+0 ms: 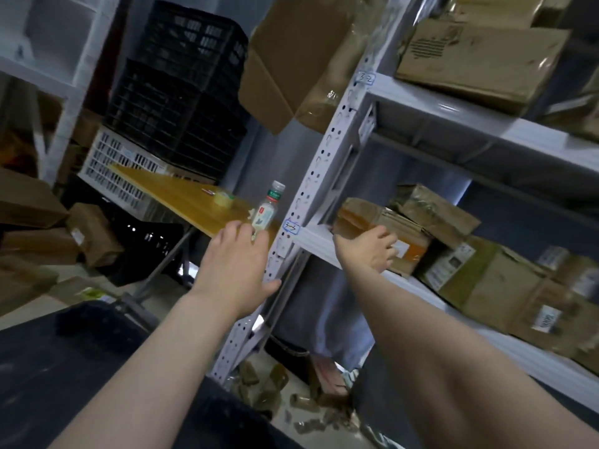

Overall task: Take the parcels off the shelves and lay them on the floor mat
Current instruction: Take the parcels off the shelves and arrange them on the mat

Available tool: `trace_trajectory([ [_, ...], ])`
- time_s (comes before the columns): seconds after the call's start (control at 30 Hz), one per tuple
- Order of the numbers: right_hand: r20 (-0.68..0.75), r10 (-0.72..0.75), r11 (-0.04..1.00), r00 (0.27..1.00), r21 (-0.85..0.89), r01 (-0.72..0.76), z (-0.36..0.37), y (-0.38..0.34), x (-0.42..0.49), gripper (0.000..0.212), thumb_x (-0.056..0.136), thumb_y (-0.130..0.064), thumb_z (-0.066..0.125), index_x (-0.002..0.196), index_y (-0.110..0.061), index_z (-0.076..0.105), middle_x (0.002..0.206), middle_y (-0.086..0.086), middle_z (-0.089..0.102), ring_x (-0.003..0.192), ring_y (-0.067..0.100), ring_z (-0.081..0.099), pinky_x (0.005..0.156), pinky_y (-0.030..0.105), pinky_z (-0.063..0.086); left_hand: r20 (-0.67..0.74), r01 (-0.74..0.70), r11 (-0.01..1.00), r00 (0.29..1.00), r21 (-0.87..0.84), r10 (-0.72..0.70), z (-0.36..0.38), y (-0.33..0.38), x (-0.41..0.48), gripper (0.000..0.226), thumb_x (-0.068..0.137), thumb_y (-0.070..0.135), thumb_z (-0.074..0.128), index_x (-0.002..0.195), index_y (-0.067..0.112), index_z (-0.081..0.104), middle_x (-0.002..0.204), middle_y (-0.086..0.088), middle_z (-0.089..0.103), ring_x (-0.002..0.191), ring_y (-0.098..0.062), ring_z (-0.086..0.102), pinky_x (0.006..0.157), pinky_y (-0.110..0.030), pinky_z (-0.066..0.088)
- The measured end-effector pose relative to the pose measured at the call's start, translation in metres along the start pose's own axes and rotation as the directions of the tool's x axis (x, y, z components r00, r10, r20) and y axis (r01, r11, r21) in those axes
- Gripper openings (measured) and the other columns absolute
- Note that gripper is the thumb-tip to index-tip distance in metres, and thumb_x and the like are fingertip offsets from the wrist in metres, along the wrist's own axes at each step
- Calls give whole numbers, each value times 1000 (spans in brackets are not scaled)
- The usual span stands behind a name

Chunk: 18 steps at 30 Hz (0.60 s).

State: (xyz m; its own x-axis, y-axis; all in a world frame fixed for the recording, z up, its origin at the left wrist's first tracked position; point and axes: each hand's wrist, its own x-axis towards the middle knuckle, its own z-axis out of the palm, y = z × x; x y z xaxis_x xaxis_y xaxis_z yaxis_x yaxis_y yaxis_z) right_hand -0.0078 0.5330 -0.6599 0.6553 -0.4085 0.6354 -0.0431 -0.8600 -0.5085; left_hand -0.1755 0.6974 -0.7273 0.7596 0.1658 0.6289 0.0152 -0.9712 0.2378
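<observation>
Judged early: shelves (421, 92) hold many parcels (486, 56), so most remains. Right hand (372, 249) lies on the end parcel (359, 218) of the middle shelf, fingers bent over it; grasping or not, cannot tell. Left hand (236, 264) spread, empty, beside the post (311, 176). Storeroom: worktop (181, 192), bottle (265, 212), stacked crates (181, 92).

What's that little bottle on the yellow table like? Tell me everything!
The bottle is small, clear plastic, with a white cap, a green band round its neck and a white label with red and green marks. It stands upright near the edge of the yellow table, beside the white shelf post. The left hand hides its bottom; whether it touches it is unclear.
</observation>
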Motion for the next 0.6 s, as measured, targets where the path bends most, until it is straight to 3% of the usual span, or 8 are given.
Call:
trace_trajectory([
  [0.1,59,147,988,987,29,-149,-6,7,22,104,63,-59,81,141,-10,32,151,14,30,131,37,38,106,46,34,2,32,997,999,-75,-32,7,7,7,70,87,63,55,137,17,38,140,-7,42,136,-29,30,111,-37,29],
  [0.27,159,266,954,951,95,-283,-4,27,45,116,58,-59,84,146,-13,25,150,14,28,135,38,35,107,48,35,6,20,987,1000,-161,-19,26,27,13,70,88,62,54,138,17,37,140,-5,42,134,-26,32,108,-35,31],
  [0.4,237,357,915,904,104,-389,7,44,57,135,52,-59,88,152,-14,10,152,21,24,138,41,32,112,52,32,22,36,980,999,-196,-32,45,44,13,68,88,63,52,136,18,36,138,-4,42,132,-25,33,107,-34,33],
  [0.6,238,346,930,908,42,-365,23,54,74,156,47,-65,88,155,-20,-14,161,30,4,148,49,9,119,60,12,54,55,963,998,-265,-42,78,75,12,65,89,63,51,132,17,37,138,-5,42,133,-26,32,106,-35,34],
])
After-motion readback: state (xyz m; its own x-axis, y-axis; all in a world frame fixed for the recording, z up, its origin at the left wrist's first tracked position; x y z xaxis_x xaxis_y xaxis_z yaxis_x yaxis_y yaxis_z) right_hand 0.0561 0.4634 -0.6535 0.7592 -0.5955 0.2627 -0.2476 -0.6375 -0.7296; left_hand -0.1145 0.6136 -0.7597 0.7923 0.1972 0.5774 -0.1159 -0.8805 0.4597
